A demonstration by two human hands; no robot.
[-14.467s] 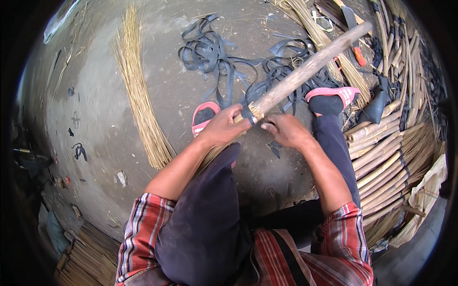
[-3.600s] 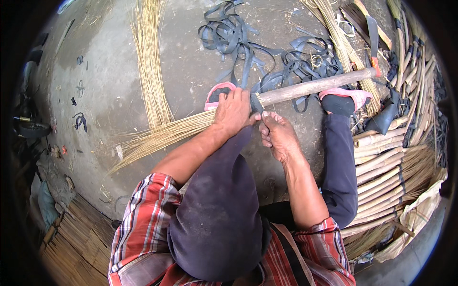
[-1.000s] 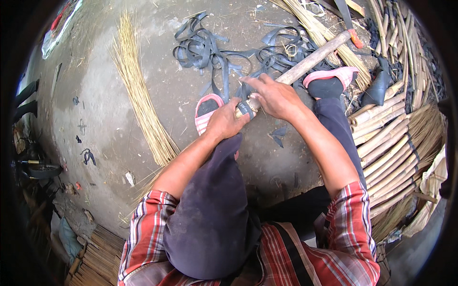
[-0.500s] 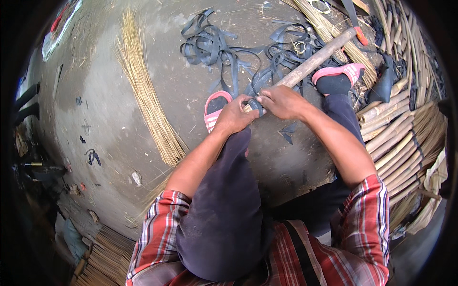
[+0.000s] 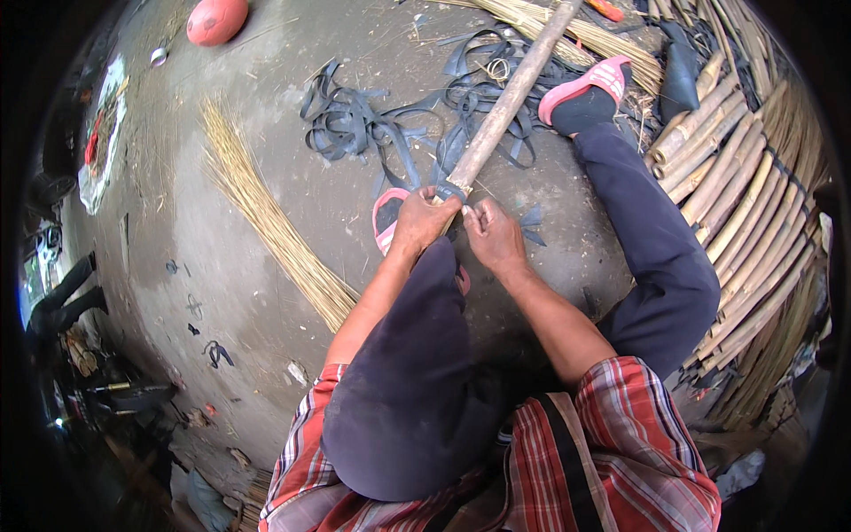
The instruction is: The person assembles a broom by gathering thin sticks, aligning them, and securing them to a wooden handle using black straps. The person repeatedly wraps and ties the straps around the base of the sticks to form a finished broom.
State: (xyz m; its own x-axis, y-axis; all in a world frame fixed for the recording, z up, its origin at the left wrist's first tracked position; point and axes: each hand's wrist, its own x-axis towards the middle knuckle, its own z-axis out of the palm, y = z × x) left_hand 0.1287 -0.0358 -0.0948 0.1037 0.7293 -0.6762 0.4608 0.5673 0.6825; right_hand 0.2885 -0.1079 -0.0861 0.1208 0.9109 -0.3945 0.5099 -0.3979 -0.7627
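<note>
A long wooden pole slants from the upper right down to my hands. Dark rubber strip is wound round its near end, forming a wrapping. My left hand is closed around this end, thumb and fingers against the wrapping, above my bent left knee. Just right of the wrapping, my right hand is closed in a pinch with its knuckles up. Whatever lies between its fingertips is hidden. Loose dark rubber strips lie tangled on the ground beyond my hands.
A bundle of thin straw stalks lies at left. Stacked bamboo poles line the right side, with more stalks at far right. Pink sandals are on my feet. A red ball rests at the far left.
My right hand has come nearer to me, from over the pole to beside the wrapping. The pole now points more steeply away. The whole view has shifted, bringing the ball in.
</note>
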